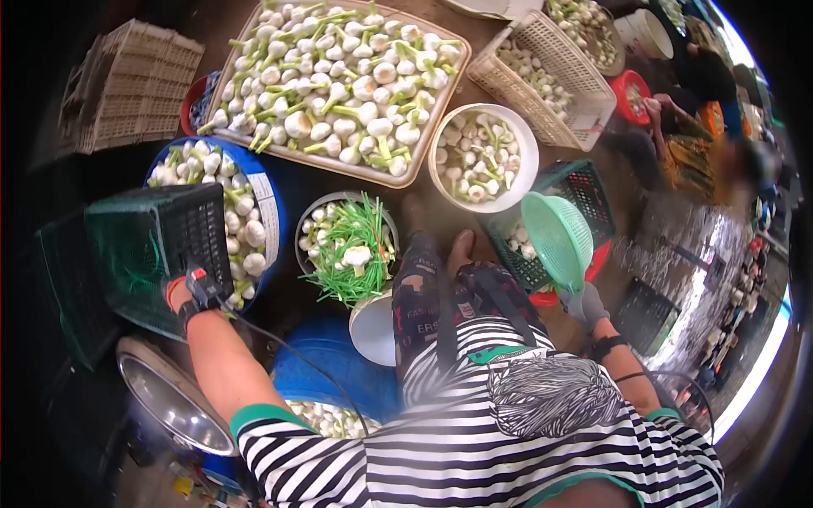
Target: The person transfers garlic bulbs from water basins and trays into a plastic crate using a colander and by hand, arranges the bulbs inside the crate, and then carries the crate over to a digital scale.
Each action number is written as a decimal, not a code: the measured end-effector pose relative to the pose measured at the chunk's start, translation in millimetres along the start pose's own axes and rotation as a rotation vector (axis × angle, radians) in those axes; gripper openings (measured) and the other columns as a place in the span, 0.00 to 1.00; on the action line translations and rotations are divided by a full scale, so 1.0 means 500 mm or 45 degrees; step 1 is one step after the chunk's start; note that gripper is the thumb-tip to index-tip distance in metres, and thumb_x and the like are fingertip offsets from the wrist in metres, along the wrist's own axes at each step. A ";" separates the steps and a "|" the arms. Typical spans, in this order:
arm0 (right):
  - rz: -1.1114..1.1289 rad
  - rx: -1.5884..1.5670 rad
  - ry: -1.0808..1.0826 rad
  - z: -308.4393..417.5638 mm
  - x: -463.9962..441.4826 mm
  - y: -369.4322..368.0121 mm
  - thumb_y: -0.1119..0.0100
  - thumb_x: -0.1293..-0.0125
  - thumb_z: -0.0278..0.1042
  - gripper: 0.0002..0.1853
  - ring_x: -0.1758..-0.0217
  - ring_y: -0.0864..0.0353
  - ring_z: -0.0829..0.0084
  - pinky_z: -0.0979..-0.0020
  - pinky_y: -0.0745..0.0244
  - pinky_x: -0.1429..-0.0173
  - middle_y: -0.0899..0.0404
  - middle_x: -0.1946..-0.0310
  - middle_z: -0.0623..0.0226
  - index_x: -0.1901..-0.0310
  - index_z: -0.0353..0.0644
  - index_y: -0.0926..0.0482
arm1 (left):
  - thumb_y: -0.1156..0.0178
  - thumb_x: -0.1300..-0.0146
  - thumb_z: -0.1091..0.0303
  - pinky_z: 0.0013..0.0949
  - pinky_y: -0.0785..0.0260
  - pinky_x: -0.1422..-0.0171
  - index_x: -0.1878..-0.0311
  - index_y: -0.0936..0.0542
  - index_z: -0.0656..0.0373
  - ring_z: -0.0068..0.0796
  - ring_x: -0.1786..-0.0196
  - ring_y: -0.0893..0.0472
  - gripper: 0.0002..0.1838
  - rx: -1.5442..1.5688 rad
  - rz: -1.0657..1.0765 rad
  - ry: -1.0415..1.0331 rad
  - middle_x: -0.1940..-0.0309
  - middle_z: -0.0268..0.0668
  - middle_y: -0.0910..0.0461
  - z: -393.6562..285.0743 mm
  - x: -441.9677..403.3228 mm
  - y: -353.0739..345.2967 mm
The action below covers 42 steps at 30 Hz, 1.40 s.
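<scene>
My left hand [179, 292], with a black device strapped at its wrist, is closed on the edge of a dark green plastic crate [140, 224]. The crate tilts beside a blue drum [269, 199] full of garlic bulbs; my fingers are partly hidden. In a grey glove, my right hand [584, 306] grips the handle end of a light green colander [566, 237]. Beneath the colander, another dark green crate [584, 190] contains some garlic bulbs [523, 240]. The part of the colander I can see inside shows no garlic.
Ahead lies a large tray [457, 63] heaped with garlic. A white bucket [529, 161] and a grey bucket [301, 254] hold garlic, the latter with green stems. Stacked crates [140, 80] stand far left, a metal basin [174, 406] nearer. Another person [690, 165] sits at right.
</scene>
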State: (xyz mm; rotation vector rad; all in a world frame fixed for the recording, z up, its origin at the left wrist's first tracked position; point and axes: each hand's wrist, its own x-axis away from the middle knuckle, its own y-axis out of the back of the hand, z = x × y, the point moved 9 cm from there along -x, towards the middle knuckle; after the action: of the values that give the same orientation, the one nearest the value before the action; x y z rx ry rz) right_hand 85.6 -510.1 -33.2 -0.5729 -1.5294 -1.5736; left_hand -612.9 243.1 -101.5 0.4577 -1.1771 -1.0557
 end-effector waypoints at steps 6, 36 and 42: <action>0.011 0.200 0.101 0.059 -0.015 0.025 0.44 0.45 0.42 0.14 0.61 0.22 0.48 0.55 0.29 0.58 0.20 0.68 0.48 0.61 0.41 0.22 | 0.44 0.44 0.55 0.40 0.29 0.53 0.57 0.20 0.59 0.41 0.55 0.20 0.18 -0.316 0.017 -0.045 0.60 0.47 0.20 -0.163 0.256 0.147; 0.343 0.946 0.516 0.369 -0.483 -0.192 0.43 0.43 0.35 0.10 0.59 0.16 0.68 0.67 0.23 0.62 0.16 0.62 0.69 0.61 0.50 0.16 | 0.43 0.52 0.65 0.60 0.43 0.33 0.43 0.30 0.64 0.50 0.39 0.32 0.30 2.938 0.568 0.832 0.43 0.48 0.29 -0.801 0.695 -0.108; 0.425 0.917 0.597 0.339 -0.544 -0.251 0.42 0.43 0.36 0.09 0.61 0.17 0.70 0.66 0.25 0.67 0.16 0.64 0.73 0.62 0.52 0.15 | 0.47 0.39 0.57 0.46 0.34 0.43 0.51 0.26 0.57 0.37 0.47 0.27 0.18 0.316 -0.020 -1.252 0.50 0.38 0.25 -0.922 0.842 0.071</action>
State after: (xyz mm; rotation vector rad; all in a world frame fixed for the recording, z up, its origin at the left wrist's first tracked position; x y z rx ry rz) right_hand 91.0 -291.8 -299.2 -0.0316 -1.4117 -0.7459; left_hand -177.5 -198.7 -23.8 0.1095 -2.1891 -1.1823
